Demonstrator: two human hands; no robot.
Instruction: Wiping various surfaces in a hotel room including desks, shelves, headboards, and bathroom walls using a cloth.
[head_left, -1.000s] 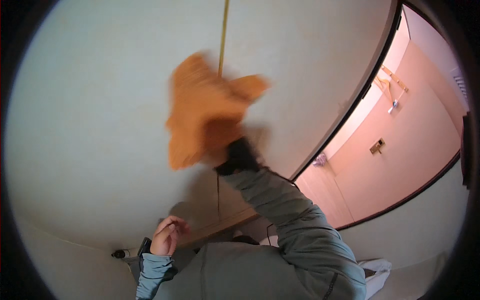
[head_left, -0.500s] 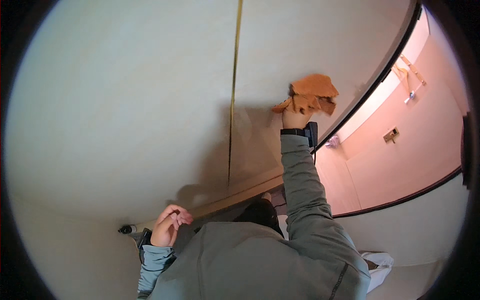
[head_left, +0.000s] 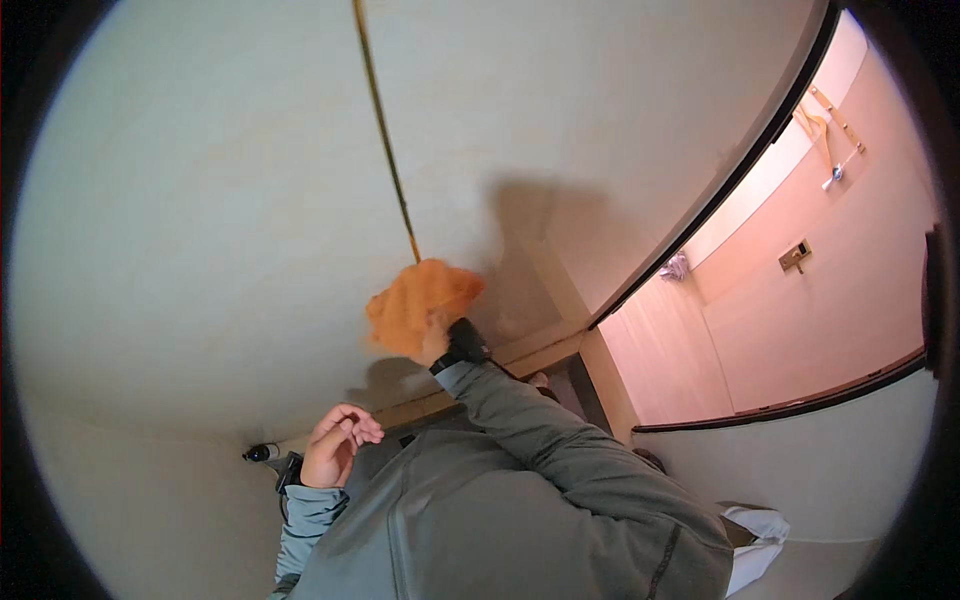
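Observation:
An orange cloth (head_left: 420,300) is bunched in my right hand (head_left: 436,338), against the pale wall panel (head_left: 250,200). The cloth covers most of my right fingers and the lower stretch of the thin gold strip (head_left: 381,120) that runs down the wall. My left hand (head_left: 338,442) is held low at the left, near my body. Its fingers are loosely curled and apart, with nothing in them.
On the right, a dark-edged opening (head_left: 700,225) shows a pink-lit space with hangers (head_left: 825,135) and a small metal wall fitting (head_left: 795,256). A black-and-white bottle (head_left: 262,453) is at lower left. Something white (head_left: 765,550) hangs at lower right.
My right hand has swept the cloth left and down, from right of the gold strip onto it. My left hand has hardly moved. The view has shifted slightly.

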